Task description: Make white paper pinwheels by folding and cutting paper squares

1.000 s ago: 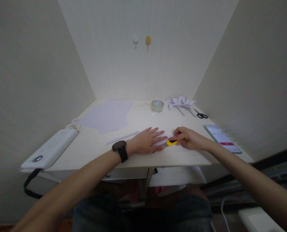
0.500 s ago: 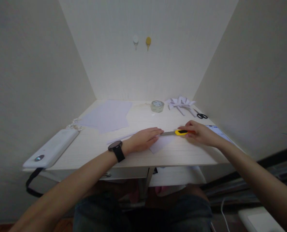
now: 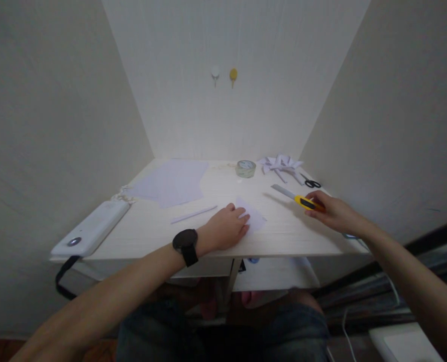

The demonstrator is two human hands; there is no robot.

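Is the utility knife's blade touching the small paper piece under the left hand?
No: the right hand holds the utility knife off to the right, apart from the small paper piece under the left hand.

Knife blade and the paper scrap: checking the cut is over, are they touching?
Apart. The head view shows the right hand holding the knife raised, with bare table between it and the scrap.
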